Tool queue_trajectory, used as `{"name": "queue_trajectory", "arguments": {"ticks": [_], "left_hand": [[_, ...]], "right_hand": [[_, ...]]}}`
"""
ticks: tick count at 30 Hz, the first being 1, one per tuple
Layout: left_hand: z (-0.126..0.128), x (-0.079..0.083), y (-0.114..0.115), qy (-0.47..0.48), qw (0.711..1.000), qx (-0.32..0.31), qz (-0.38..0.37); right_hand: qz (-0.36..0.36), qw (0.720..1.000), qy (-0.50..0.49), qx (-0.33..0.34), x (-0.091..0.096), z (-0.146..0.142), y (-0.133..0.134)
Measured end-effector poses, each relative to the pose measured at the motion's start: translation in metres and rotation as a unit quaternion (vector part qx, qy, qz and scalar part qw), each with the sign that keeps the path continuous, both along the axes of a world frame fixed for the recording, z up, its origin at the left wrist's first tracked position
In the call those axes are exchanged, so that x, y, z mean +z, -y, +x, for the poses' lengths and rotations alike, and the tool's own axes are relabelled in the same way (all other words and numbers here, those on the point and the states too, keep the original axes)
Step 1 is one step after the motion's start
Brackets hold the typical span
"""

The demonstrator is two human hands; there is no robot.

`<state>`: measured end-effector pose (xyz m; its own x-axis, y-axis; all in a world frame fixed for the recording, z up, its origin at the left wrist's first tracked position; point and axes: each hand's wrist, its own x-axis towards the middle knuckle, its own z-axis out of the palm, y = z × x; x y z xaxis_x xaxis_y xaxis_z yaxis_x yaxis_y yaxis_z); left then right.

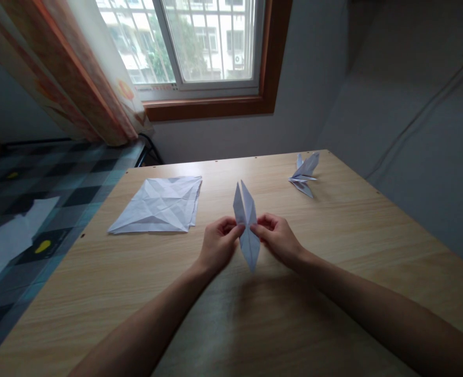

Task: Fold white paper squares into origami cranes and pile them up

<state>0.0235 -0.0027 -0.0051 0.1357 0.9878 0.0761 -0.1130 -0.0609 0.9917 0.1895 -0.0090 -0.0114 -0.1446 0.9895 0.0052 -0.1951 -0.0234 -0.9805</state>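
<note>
Between both hands, above the middle of the table, is a piece of folded white paper (pixel 250 248). It is long and narrow, with a point at the bottom and two separate points at the top. My left hand (pixel 221 241) pinches its left edge at mid-height between thumb and curled fingers. On the opposite edge, my right hand (pixel 279 236) grips it the same way, thumb in front. The fingertips behind the paper are hidden.
Creased square paper sheets (pixel 160 207) lie stacked on the wooden table (pixel 137 293), left of my hands. A folded paper figure (pixel 305 173) stands near the far right corner. Left of the table, white paper (pixel 15 238) rests on a checked cloth (pixel 3 309). A window (pixel 211 47) is ahead.
</note>
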Motion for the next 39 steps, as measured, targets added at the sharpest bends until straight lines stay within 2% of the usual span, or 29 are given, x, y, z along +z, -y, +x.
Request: {"name": "queue_trajectory", "arguments": {"ticks": [7, 11, 17, 27, 34, 39], "left_hand": [[0.0, -0.01, -0.004, 0.013, 0.999, -0.022, -0.041], [0.003, -0.007, -0.002, 0.039, 0.998, -0.01, -0.052], [0.006, 0.001, 0.001, 0.038, 0.998, 0.02, -0.041], [0.006, -0.008, -0.001, 0.044, 0.998, 0.041, -0.026], [0.007, -0.003, 0.001, -0.01, 0.999, 0.047, -0.001], [0.006, 0.002, 0.005, -0.113, 0.991, 0.034, 0.056]], "right_hand": [[0.045, 0.998, 0.044, 0.008, 0.006, 0.0, 0.003], [0.029, 0.998, 0.046, 0.003, 0.008, 0.0, 0.004], [0.017, 0.999, 0.05, -0.011, 0.008, 0.0, 0.007], [0.025, 0.998, 0.035, -0.039, 0.008, -0.003, 0.008], [0.07, 0.997, 0.033, -0.029, 0.005, -0.004, 0.009], [0.157, 0.974, 0.139, -0.085, 0.011, -0.005, 0.015]]}}
